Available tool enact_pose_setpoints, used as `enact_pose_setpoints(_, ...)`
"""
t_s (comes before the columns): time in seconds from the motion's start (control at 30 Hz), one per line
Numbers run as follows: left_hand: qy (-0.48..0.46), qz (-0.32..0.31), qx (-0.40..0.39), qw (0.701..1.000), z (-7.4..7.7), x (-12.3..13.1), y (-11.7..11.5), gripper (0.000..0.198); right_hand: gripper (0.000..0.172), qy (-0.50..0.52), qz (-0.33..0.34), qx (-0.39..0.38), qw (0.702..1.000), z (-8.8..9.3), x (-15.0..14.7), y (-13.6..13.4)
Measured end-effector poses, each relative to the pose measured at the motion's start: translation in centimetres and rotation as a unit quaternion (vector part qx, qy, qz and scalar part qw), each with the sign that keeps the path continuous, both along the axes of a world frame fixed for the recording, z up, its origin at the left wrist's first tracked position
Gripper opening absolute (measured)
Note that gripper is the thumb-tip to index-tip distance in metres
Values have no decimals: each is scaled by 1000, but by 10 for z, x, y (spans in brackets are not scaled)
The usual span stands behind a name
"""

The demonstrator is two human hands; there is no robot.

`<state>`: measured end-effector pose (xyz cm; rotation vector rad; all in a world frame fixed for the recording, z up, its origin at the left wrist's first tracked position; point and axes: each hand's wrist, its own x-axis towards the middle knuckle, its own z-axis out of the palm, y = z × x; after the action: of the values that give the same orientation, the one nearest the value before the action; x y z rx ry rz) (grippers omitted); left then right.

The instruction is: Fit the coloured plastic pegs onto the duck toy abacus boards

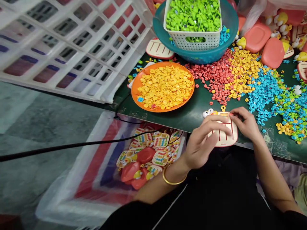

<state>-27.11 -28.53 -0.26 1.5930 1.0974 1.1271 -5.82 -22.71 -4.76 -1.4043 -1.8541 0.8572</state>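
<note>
A cream toy board (234, 130) with red slots, bulging white eyes and a yellow loop on top lies at the table's front edge. My left hand (201, 140), with a gold bangle at the wrist, holds the board from its left side, its fingers bent across the face. At the board's upper right, my right hand (246, 123) pinches a small red bead (230, 114) between thumb and forefinger. Part of a yellow piece (224, 115) shows in the top of the board. My left fingers hide some of the slots.
An orange plate (135, 95) of yellow discs sits left. Behind are a blue basin (159, 32) and a basket (179, 36) of green beads. Red beads (216, 76), yellow beads (247, 70) and blue beads (263, 92) lie right. A white crate (107, 92) leans left; a lined bin (96, 179) holds toys below.
</note>
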Motion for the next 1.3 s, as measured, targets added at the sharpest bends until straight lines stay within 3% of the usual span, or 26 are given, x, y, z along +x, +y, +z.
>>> enact_pose_setpoints(0.07,111,-1,31,993,-19,10,12,32,21,-1,6,7,1000,-6,-2,-1)
enact_pose_setpoints(0.17,247,-7,65,967,-49,16,15,44,22,-19,-11,33,999,-10,1,0)
enact_pose_setpoints(0.3,250,-27,65,966,-70,16,13,57,22,-62,15,47,997,-8,11,-10)
enact_pose_setpoints(0.43,208,-46,72,974,-73,16,17,61,26,-93,38,47,994,-9,3,-32)
enact_pose_setpoints(0.53,198,-90,90,972,-76,16,22,66,30,-65,46,56,995,-10,-14,-32)
enact_pose_setpoints(0.6,196,-110,107,969,-78,16,24,74,29,-40,27,54,997,-9,-24,-17)
enact_pose_setpoints(0.67,202,-124,126,963,-80,15,25,78,22,-51,-40,47,997,-8,-32,7)
enact_pose_setpoints(0.73,213,-133,143,957,-83,15,24,73,17,-108,-100,30,989,-7,-38,32)
enact_pose_setpoints(0.83,214,-111,162,957,-86,17,21,60,11,-170,-100,-1,980,-3,-39,51)
enact_pose_setpoints(0.9,202,-80,181,959,-88,18,18,54,11,-132,-104,-14,986,2,-29,45)
enact_pose_setpoints(1.07,142,-8,236,961,-92,23,15,44,23,-9,-134,-93,987,11,11,-6)
enact_pose_setpoints(1.2,156,42,251,954,-89,26,16,33,23,-95,-162,12,982,0,16,-29)
enact_pose_setpoints(1.3,198,73,232,949,-84,28,17,22,26,-176,-127,77,973,-8,13,-38)
